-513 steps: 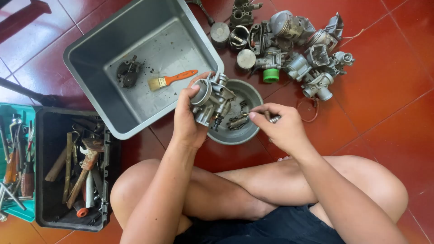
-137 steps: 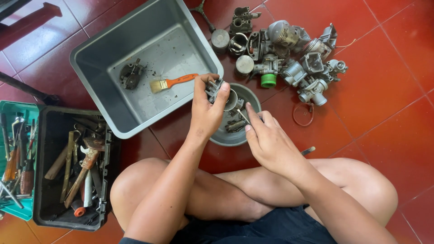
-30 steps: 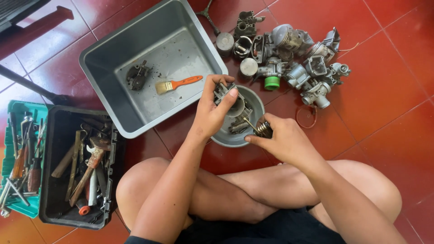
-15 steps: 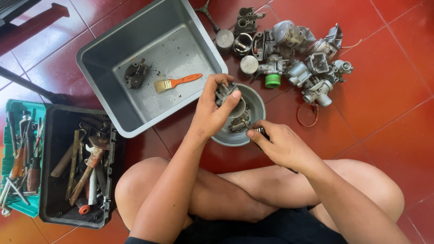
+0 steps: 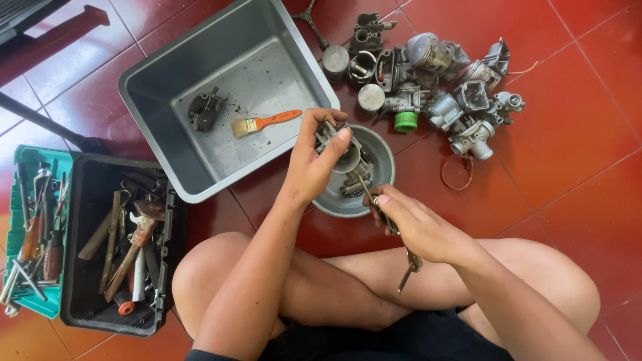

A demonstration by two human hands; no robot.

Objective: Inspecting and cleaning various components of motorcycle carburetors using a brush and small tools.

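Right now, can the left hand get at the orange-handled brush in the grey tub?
Probably yes, but not at once: the left hand grips a carburetor over the bowl. The brush lies uncovered nearby.

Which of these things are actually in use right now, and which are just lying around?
In use:
left hand gripping the carburetor
right hand holding a thin tool
metal bowl under them

Lying about:
grey tub
orange-handled brush
pile of engine parts
toolbox
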